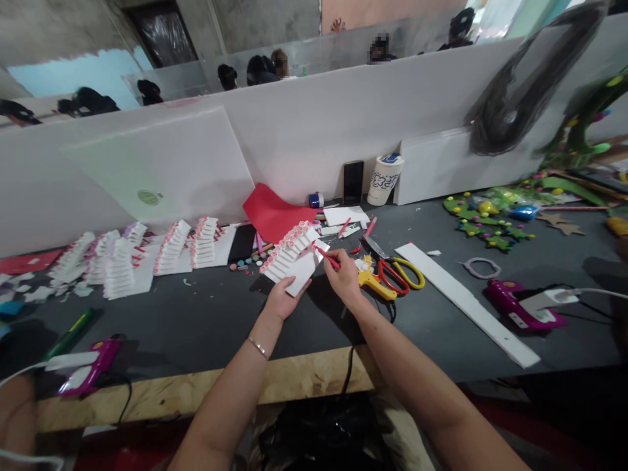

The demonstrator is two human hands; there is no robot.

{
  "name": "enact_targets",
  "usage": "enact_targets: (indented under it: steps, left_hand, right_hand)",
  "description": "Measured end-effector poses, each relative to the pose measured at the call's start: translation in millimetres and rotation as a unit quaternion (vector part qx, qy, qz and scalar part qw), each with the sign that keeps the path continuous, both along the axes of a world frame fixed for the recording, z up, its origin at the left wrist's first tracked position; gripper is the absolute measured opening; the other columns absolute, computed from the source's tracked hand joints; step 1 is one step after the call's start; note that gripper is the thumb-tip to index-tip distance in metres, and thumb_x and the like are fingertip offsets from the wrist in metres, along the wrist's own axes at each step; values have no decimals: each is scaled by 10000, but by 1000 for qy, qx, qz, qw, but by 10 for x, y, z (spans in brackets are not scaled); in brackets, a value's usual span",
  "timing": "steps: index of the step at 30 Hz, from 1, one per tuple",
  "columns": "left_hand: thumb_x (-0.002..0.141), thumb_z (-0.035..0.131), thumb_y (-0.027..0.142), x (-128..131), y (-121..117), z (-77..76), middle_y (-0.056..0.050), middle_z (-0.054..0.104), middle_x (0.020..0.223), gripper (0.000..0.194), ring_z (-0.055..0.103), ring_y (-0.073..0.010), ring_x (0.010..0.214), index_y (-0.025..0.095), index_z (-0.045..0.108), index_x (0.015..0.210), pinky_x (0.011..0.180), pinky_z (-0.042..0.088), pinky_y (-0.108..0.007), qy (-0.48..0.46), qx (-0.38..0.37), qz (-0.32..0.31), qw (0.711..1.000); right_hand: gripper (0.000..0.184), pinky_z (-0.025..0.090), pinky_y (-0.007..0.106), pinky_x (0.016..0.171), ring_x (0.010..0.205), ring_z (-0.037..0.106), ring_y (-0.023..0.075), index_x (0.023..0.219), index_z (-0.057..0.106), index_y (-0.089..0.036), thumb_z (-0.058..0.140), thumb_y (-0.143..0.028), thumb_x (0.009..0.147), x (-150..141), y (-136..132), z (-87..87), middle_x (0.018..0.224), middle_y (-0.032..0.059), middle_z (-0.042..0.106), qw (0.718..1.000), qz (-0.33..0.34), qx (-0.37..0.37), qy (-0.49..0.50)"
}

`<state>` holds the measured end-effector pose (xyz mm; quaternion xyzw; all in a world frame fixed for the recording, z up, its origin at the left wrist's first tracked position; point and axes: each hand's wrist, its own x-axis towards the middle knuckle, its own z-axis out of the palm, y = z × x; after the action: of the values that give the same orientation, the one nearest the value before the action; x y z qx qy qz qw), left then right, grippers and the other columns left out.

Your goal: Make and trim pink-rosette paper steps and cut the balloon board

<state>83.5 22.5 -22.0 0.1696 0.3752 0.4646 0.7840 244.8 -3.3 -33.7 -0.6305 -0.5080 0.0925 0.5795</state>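
Pink-topped ribbed white card point(300, 263), a single piece, is held above the dark grey table point(206, 327), near its front edge and in front of the red sheet point(275, 212). Its long axis runs diagonally, from near left to far right, with the ribs lined up along the far-left side and the plain flat part facing the wearer. The left hand point(286, 297) is closed on the card's near corner. The right hand point(343, 278) grips one red pen point(331, 260), whose tip points up and left at the card's far right end; whether it touches cannot be told. The two hands are apart, with the card between them.

At least five similar ribbed pieces point(171, 248) stand in a row to the left, the farthest ones overlapping too much for a sure count. Just right of the right hand lie one yellow glue gun point(377, 286) and scissors point(394, 277) showing one red and one yellow loop. Counted elsewhere: two purple power strips point(515, 304), one phone point(353, 183), one paper cup point(384, 182), one green marker point(72, 332) and one long white strip point(466, 301).
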Motion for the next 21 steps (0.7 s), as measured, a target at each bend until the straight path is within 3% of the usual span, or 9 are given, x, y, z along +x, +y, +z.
enact_targets:
  steps: [4, 9, 12, 16, 18, 21]
  left_hand:
    - [752, 539, -31, 0, -3, -4, -120, 712, 1220, 553, 630, -300, 1187, 152, 610, 1269, 1063, 477, -504, -2, 1, 0, 1000]
    - [760, 552, -29, 1, -9, 10, -97, 731, 1182, 511, 677, -279, 1117, 174, 638, 1221, 1011, 529, -492, 2, 8, 4, 1000]
    - [793, 559, 5, 8, -12, 22, -101, 742, 1147, 435, 702, -264, 1064, 162, 655, 1187, 974, 557, -430, -4, 15, 20, 1000]
    - [915, 525, 160, 6, 10, 45, -121, 760, 1046, 294, 732, -229, 962, 124, 653, 1177, 857, 592, -324, -30, 8, 48, 998]
    - [969, 474, 237, -22, 36, 78, -110, 767, 959, 291, 742, -194, 875, 116, 656, 1161, 777, 599, -273, -42, 5, 68, 997]
    - [999, 425, 224, -136, 86, 165, -72, 761, 879, 280, 727, -125, 751, 124, 670, 1091, 679, 584, -187, -70, 1, 96, 993]
  right_hand:
    - [89, 446, 344, 736, 713, 626, 203, 809, 592, -226, 539, -296, 827, -9, -3, 7, 750, 26, 682, 1000, 2, -3, -13]
    - [139, 466, 337, 731, 699, 644, 194, 914, 631, -225, 519, -287, 859, 6, -13, 8, 751, 19, 697, 999, 34, 2, -7]
    - [213, 482, 330, 741, 697, 659, 188, 1015, 644, -235, 470, -267, 897, 8, -26, 5, 716, 5, 691, 998, 58, 8, -4]
    - [262, 516, 312, 753, 815, 695, 189, 1114, 616, -225, 439, -305, 939, -23, -47, 1, 883, 47, 724, 995, 87, 38, 35]
    - [261, 522, 316, 781, 849, 697, 191, 1126, 611, -224, 446, -312, 945, -38, -55, -7, 919, 58, 724, 993, 106, 44, 25]
    - [252, 518, 329, 810, 857, 690, 195, 1115, 615, -223, 441, -282, 943, -40, -60, -34, 925, 65, 720, 992, 116, 52, -15]
